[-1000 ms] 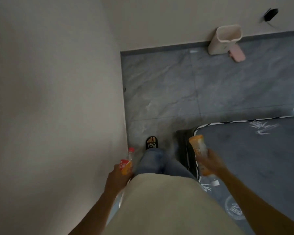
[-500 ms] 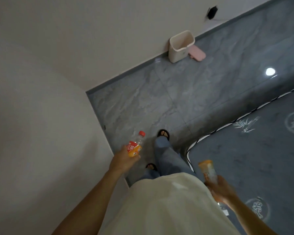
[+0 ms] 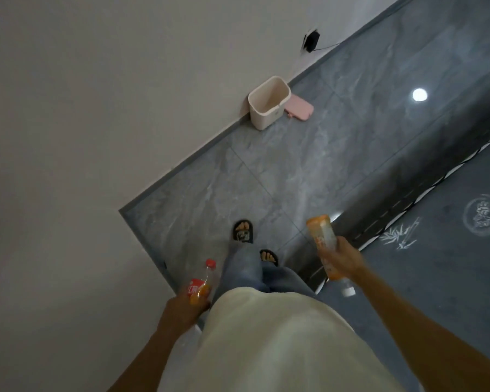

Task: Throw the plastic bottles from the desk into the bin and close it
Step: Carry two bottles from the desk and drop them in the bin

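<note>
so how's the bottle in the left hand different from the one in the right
The red-capped bottle in the left hand has a red label and points cap-forward; the orange-labelled bottle in the right hand points base-forward, with its white cap toward the person. The red-capped bottle looks slimmer, and the orange-labelled bottle looks wider and longer. Both are clear plastic, each in a closed grip.

Glossy grey tile floor (image 3: 309, 165); matt plastic bin (image 3: 266, 114); clear plastic bottle (image 3: 203, 284); matt wall (image 3: 96, 80).
</note>
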Motion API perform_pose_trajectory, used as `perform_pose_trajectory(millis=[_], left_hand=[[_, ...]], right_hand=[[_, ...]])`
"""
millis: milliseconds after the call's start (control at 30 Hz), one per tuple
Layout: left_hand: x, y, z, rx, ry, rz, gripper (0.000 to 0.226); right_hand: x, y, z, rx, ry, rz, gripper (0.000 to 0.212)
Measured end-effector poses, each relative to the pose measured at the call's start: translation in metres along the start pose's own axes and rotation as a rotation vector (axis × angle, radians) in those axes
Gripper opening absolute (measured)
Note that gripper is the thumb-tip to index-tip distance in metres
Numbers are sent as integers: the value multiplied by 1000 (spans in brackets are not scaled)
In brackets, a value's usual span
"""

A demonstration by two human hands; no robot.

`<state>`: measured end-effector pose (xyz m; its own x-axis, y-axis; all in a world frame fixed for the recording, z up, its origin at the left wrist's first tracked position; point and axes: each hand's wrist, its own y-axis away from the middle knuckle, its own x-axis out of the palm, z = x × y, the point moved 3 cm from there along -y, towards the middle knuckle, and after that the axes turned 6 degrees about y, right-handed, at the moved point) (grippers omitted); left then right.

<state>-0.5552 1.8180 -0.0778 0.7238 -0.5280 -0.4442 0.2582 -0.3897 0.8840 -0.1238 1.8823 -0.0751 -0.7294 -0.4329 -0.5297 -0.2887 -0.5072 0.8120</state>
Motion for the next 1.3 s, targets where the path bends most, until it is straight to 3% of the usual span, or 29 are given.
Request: perform_pose_trajectory(millis=[167,300,433,633,833,967,1100,1300], left_hand=[[-43,-36,-57,-35,-23,18,76],[-84,-64,-137,136,-86,67,59],[-111,-93,-228,217,-197,65,77],[-120,-124,-375,338,-201,29,81],[-107,-152,-484,373,-164,4,83],[-100,-160,-510,312,-112,-18,85],[-95,-156,-503,196,-48,-16,92],[-96,-155,-482,-20,-37,-25,95]], right_hand=[[-34,-50,69,-1,-29,-11,63],[-52,-75,92,39,-26,-16,61],[-69,-77,88,121,-126,-56,57],[-93,-97,54,272,-148,-9,47],[-160,-152,37,342,-78,39,54],[-229,-198,70,294,45,83,57],[-292,-249,128,167,-19,65,61],[-326,-313,224,-27,-9,71,56]])
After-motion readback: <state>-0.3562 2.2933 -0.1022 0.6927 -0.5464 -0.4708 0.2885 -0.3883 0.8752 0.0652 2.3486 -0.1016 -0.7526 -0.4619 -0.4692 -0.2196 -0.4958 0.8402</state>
